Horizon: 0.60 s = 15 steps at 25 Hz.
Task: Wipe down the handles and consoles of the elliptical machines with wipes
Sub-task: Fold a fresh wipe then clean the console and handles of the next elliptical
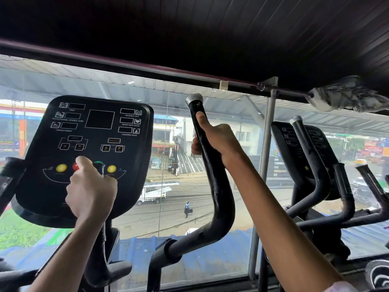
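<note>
The black console [88, 127] of the nearest elliptical fills the left, with yellow, red and green buttons in its lower part. My left hand [90, 190] is curled into a fist in front of those buttons and grips a thin dark cord [101, 168] that sticks out above the fingers and hangs below the wrist. My right hand [214, 140] grips the upper part of the black right handle [219, 199], thumb pointing up along it, just under its silver cap [194, 98]. No wipe is visible in either hand.
A second elliptical's console [294, 152] and handles [315, 165] stand at right. A large glass window [168, 186] runs right behind the machines, with a street below. A grey duster head [347, 93] hangs from the rail at upper right. Another handle [10, 173] is at far left.
</note>
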{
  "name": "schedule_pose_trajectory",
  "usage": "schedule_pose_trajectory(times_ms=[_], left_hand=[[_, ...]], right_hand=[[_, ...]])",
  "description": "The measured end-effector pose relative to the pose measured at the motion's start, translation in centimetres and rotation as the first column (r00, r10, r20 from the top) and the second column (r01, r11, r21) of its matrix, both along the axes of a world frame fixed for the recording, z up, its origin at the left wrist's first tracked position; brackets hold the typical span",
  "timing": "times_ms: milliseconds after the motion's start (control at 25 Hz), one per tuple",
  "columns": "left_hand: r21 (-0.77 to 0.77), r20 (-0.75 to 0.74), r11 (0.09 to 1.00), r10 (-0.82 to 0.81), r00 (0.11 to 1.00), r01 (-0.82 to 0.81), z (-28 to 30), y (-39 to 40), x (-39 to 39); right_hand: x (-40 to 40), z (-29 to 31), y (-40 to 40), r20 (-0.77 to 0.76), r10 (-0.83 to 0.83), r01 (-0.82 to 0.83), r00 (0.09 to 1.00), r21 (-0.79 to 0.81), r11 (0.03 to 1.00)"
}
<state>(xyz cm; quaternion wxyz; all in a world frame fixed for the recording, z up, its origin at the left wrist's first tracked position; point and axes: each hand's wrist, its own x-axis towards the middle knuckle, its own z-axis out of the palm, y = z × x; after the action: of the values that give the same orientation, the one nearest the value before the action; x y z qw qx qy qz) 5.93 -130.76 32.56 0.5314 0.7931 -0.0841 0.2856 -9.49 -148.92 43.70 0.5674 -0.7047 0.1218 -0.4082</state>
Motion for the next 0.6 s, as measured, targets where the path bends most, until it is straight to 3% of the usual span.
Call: schedule_pose_trajectory(times_ms=[120,240,360,400,480,600], left_hand=[[0.001,0.007,1.000,0.000,1.000,0.000,0.0,-0.1,0.1],[-0.003,0.000,1.000,-0.002,1.000,0.001,0.0,-0.1,0.1],[-0.004,-0.007,1.000,-0.009,1.000,0.009,0.1,0.0,0.0],[-0.002,-0.010,1.000,-0.012,1.000,0.012,0.2,0.0,0.0],[0.004,-0.016,1.000,-0.018,1.000,0.018,0.2,0.2,0.0],[0.002,-0.021,1.000,-0.022,1.000,0.022,0.1,0.2,0.0]], right_hand=[[1.2,2.2,-0.8,0.022,0.275,-0.273,0.961,0.229,0.934],[2.4,2.2,-2.1,0.092,0.597,-0.568,0.797,0.449,0.690],[2.7,0.3,-3.4,0.159,0.769,-0.699,0.619,0.559,0.446],[2.5,-0.2,-3.3,0.165,0.796,-0.715,0.582,0.570,0.405],[1.6,-0.7,-2.5,0.131,0.768,-0.682,0.627,0.568,0.460],[-0.4,-1.5,-0.9,0.025,0.451,-0.429,0.892,0.356,0.830]])
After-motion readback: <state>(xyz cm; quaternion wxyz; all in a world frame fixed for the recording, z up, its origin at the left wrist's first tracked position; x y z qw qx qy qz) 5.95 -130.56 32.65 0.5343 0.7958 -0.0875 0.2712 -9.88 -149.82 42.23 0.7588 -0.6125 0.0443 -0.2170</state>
